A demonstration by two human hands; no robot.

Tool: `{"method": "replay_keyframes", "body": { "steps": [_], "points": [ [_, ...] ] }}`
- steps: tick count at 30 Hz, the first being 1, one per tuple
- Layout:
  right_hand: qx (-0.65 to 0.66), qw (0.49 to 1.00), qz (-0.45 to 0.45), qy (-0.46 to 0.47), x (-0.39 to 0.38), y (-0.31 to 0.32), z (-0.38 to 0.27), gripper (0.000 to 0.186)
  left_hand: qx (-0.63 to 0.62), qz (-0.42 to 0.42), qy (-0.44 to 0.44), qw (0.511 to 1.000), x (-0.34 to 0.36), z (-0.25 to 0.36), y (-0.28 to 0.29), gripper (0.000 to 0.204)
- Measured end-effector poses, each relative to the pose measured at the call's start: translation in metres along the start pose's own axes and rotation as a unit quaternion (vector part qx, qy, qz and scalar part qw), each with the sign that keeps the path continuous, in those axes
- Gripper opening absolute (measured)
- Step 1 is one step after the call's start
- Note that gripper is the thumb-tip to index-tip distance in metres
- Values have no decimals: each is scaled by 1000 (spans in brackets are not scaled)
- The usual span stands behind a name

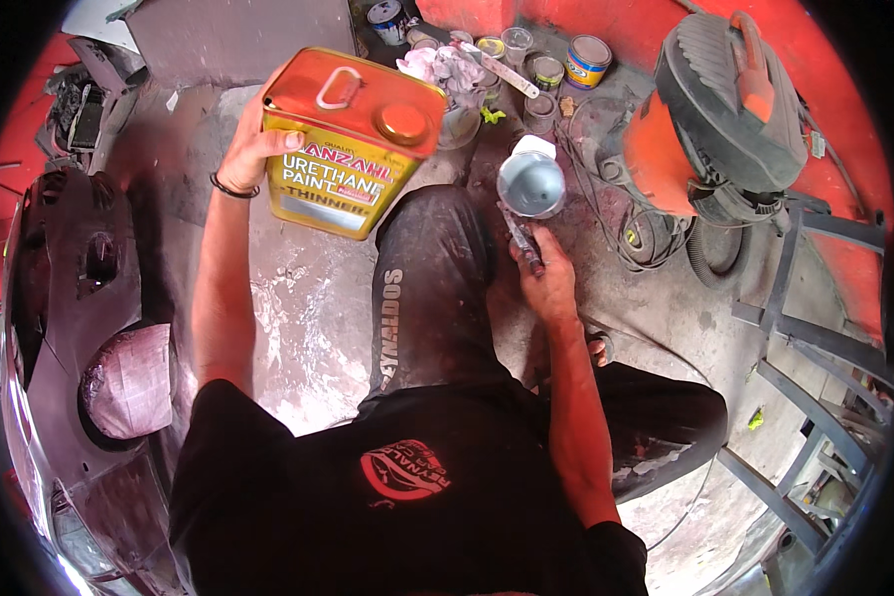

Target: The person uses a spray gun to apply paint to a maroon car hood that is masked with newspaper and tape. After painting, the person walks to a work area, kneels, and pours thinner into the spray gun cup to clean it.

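Observation:
My left hand [258, 154] holds a rectangular yellow metal can [338, 189] with a red top, carry handle and round cap, tilted slightly in the air at upper centre-left. My right hand [546, 273] is closed on a stained dark elongated tool [520, 233], its upper end at the lower edge of a round cup [531, 187] with a grey, shiny inside and a white piece at its top. I cannot tell whether tool and cup are joined. My knee, in dusty dark trousers, is between the two hands.
An orange-and-black vacuum [656, 154] with hose and cables stands right. Several small cans [587, 62], tubs and crumpled rags [442, 74] lie along the back wall. A dark car body panel [89, 298] with a covered wheel is left; grey metal frames [815, 333] are right.

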State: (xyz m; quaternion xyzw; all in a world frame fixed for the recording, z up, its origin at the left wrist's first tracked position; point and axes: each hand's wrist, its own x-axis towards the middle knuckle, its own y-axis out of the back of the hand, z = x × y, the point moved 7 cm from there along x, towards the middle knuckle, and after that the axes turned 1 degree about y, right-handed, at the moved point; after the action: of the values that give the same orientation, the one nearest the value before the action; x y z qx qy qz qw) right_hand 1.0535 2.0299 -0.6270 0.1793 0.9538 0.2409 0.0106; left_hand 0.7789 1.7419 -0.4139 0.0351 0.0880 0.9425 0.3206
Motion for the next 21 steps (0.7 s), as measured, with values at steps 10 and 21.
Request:
{"method": "replay_keyframes", "body": {
  "steps": [10,21],
  "points": [
    [-85,996,-17,-17,4,21,-44,56,91,-313,-22,945,50,74,-90,105],
    [-112,993,-20,-16,-2,26,-58,49,190,-385,43,902,73,92,-126,110]
  ]
}}
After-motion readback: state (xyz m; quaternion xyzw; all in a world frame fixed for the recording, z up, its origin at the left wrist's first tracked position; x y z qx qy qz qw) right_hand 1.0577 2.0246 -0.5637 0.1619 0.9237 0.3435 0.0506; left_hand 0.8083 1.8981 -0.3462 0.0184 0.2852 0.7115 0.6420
